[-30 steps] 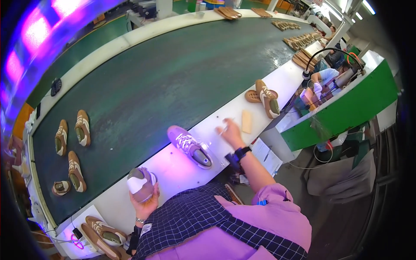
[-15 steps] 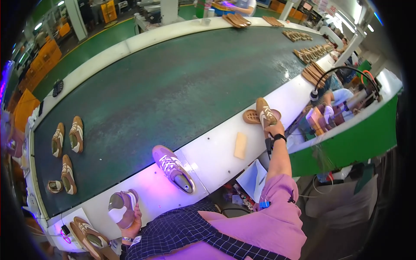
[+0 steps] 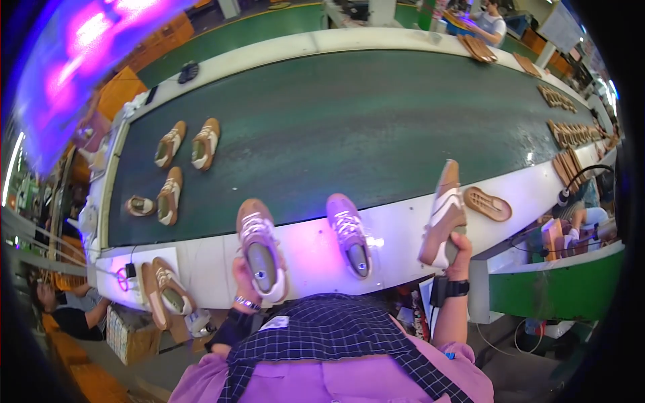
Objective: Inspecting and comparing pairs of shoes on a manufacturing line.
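Note:
My left hand [image 3: 246,279] is closed round the heel of a tan sneaker [image 3: 256,225] with white laces and an olive lining, its toe pointing away from me. A matching sneaker [image 3: 445,218], turned on its side, is gripped at the heel by my right hand [image 3: 459,258]. Between them a third sneaker [image 3: 347,225], tinted purple by the light, stands upright on the white ledge [image 3: 393,232]. Just right of the right-hand sneaker lies a loose brown sole [image 3: 488,203], inner face up.
Several sneakers [image 3: 205,144] stand on the green belt [image 3: 302,127] at left. Another sneaker [image 3: 173,289] lies beside a sole at the ledge's left end. More soles [image 3: 568,168] and shoes line the far right. Co-workers [image 3: 489,25] sit at back and right.
My right hand has lifted its sneaker off the ledge beside the soles and tipped it sideways. The left-hand sneaker has been turned upright, toe away. The view has swung toward the right-hand sneaker's left.

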Motion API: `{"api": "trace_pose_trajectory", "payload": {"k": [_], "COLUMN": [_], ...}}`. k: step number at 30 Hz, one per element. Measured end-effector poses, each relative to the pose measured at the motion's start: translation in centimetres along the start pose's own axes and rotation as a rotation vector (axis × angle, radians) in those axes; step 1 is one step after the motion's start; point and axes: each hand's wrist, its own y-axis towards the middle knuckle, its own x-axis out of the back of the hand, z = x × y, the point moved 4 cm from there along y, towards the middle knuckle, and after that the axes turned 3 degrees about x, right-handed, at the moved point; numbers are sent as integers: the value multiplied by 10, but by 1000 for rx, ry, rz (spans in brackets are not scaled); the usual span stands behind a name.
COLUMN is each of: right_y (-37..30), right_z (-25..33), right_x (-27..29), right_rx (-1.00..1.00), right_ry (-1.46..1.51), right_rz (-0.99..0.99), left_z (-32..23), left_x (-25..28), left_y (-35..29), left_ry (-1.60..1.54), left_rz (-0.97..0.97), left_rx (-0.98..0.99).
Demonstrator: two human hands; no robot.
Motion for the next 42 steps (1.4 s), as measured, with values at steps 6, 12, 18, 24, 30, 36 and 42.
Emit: {"api": "trace_pose_trajectory", "payload": {"k": [6, 12, 18, 24, 30, 36, 42], "right_y": [-61, -85, -104, -104, -72, -73, -82], "right_z": [-73, -80, -154, -153, -133, -132, -146], "right_x": [-178, -264, -270, -260, -271, -265, -262], "right_rx": [-162, 102, -599, -760, -365, -182, -169], "right_ry": [-240, -285, 243, 168, 184, 172, 157], "right_rz": [375, 660, 753, 745, 599, 363, 227], "left_z": [-17, -41, -48, -55, -74, -72, -62], "left_x": [-30, -24, -7, 4, -12, -6, 5], "left_y": [12, -5, -33, -38, -23, -18, -17], "left_ry": [-201, -113, -196, -62, -174, -250, -243], "left_rz": [188, 147, 54, -20, -40, -232, -374], "left_rx": [47, 23, -100, -22, -176, -292, -193]}}
